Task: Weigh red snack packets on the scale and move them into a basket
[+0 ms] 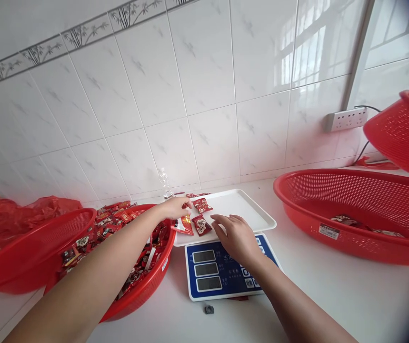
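My left hand is over the left edge of the white scale tray, thumb and fingers curved but apart, with nothing visible between them. Just below it lies a red and orange snack packet. Two small dark red packets, an upper one and a lower one, rest on the tray between my hands. My right hand hovers at the tray's front edge, fingers stretched toward the lower packet without visibly gripping anything. Under my right wrist is the blue scale panel, its displays blank.
A red basket full of small packets stands left, partly behind my left forearm. Another red basket at right holds a few packets. Beyond are a tilted basket, a clear bottle and a power strip. A small dark object lies in front.
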A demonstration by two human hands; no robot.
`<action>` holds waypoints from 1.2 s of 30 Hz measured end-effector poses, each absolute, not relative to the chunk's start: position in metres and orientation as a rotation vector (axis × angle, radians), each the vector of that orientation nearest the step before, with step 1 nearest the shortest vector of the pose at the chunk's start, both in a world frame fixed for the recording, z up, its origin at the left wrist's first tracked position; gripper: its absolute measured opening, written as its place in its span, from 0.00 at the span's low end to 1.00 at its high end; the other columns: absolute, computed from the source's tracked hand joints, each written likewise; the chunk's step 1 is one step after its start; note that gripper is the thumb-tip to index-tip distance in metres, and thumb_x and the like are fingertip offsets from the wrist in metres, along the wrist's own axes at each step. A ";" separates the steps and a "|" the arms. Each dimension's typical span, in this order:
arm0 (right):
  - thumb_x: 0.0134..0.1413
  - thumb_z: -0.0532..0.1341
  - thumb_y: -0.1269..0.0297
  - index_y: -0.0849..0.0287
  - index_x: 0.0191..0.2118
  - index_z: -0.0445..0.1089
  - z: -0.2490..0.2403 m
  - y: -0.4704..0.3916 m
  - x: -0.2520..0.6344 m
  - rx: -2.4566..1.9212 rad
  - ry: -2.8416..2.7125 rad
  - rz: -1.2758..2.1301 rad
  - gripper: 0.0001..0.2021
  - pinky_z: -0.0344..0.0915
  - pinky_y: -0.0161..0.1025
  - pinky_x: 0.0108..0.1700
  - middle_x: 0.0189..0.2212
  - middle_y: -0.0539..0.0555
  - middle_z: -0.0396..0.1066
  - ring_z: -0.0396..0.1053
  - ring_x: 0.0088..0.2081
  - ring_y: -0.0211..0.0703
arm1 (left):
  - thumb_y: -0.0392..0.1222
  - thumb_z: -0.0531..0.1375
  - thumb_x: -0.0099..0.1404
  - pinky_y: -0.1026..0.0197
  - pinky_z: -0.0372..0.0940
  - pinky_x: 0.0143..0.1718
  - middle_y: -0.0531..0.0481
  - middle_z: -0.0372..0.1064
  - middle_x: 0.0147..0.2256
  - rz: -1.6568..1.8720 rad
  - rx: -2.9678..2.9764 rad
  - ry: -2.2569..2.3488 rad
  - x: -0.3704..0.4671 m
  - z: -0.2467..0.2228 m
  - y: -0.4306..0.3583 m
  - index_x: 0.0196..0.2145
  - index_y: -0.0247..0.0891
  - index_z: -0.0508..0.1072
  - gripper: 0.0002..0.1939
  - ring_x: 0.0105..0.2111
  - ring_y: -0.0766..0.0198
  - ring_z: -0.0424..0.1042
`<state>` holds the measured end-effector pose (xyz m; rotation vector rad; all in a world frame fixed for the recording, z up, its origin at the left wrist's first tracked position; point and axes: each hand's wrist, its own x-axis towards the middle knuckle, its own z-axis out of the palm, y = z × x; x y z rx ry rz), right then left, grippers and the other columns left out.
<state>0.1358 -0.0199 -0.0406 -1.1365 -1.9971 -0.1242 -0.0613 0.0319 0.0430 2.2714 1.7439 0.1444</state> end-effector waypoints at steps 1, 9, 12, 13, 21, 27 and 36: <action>0.57 0.52 0.67 0.58 0.42 0.70 -0.040 -0.020 0.136 -1.134 -1.999 -0.123 0.12 0.62 0.41 0.42 0.30 0.54 0.75 0.71 0.33 0.44 | 0.35 0.58 0.52 0.68 0.56 0.24 0.56 0.63 0.27 0.087 2.262 1.738 -0.061 0.042 0.031 0.38 0.40 0.70 0.13 0.26 0.67 0.63; 0.58 0.51 0.67 0.58 0.41 0.70 -0.040 -0.021 0.135 -1.126 -2.004 -0.101 0.12 0.61 0.40 0.41 0.29 0.53 0.75 0.70 0.31 0.43 | 0.35 0.60 0.49 0.69 0.58 0.26 0.55 0.67 0.33 0.387 2.215 1.584 -0.049 0.027 0.036 0.39 0.39 0.68 0.17 0.29 0.67 0.65; 0.58 0.51 0.67 0.58 0.41 0.70 -0.040 -0.019 0.135 -1.116 -1.998 -0.104 0.11 0.61 0.39 0.39 0.28 0.52 0.75 0.70 0.30 0.42 | 0.33 0.57 0.52 0.69 0.59 0.28 0.54 0.68 0.34 0.464 2.178 1.615 -0.045 0.026 0.041 0.32 0.38 0.70 0.08 0.30 0.67 0.66; 0.57 0.52 0.67 0.57 0.40 0.70 -0.040 -0.019 0.135 -1.115 -1.992 -0.108 0.11 0.61 0.39 0.39 0.28 0.52 0.75 0.70 0.30 0.42 | 0.32 0.56 0.52 0.69 0.59 0.28 0.54 0.69 0.33 0.457 2.154 1.644 -0.044 0.027 0.042 0.30 0.37 0.71 0.07 0.29 0.67 0.66; 0.57 0.52 0.67 0.58 0.39 0.71 -0.043 -0.017 0.135 -1.093 -1.963 -0.144 0.11 0.61 0.39 0.38 0.27 0.53 0.75 0.70 0.30 0.43 | 0.44 0.54 0.60 0.64 0.61 0.41 0.50 0.67 0.46 0.459 2.183 1.750 -0.032 0.017 0.048 0.45 0.41 0.66 0.16 0.42 0.62 0.67; 0.57 0.52 0.67 0.57 0.40 0.71 -0.042 -0.016 0.138 -1.125 -1.903 -0.113 0.11 0.62 0.40 0.37 0.28 0.53 0.75 0.71 0.32 0.44 | 0.57 0.52 0.59 0.50 0.55 0.51 0.46 0.62 0.52 0.192 2.387 1.773 -0.019 -0.005 0.052 0.52 0.46 0.62 0.25 0.51 0.52 0.61; 0.57 0.51 0.66 0.57 0.40 0.70 -0.041 -0.014 0.140 -1.106 -1.911 -0.089 0.11 0.63 0.42 0.40 0.34 0.53 0.75 0.71 0.35 0.45 | 0.53 0.49 0.63 0.61 0.51 0.56 0.46 0.61 0.53 0.430 2.426 1.443 -0.036 0.014 0.036 0.50 0.38 0.66 0.23 0.54 0.60 0.58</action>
